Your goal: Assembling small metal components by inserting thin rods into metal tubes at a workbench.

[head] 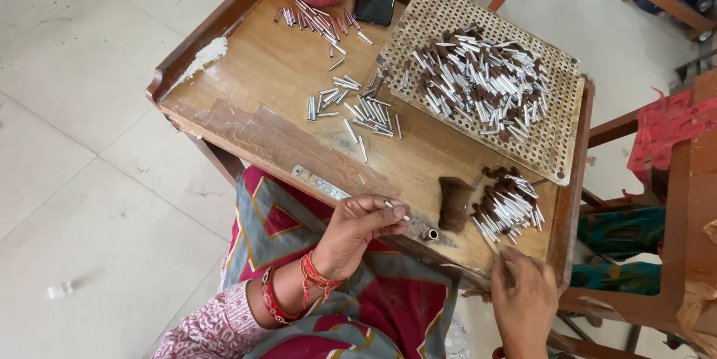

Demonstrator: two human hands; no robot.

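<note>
Left hand [357,232] pinches one small metal tube [397,207] at the wooden table's [254,75] near edge; right hand [523,295] closed on a bristle tuft [478,294] — risk: tube slips from fingertips, rolls off edge — grip is slight.

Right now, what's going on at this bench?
A seated person works at a wooden table. The left hand pinches a small metal tube at the near edge. The right hand holds a tuft of brown bristles. A pile of finished brush tips lies just ahead, more are heaped on a perforated board, and empty tubes are scattered mid-table.
</note>
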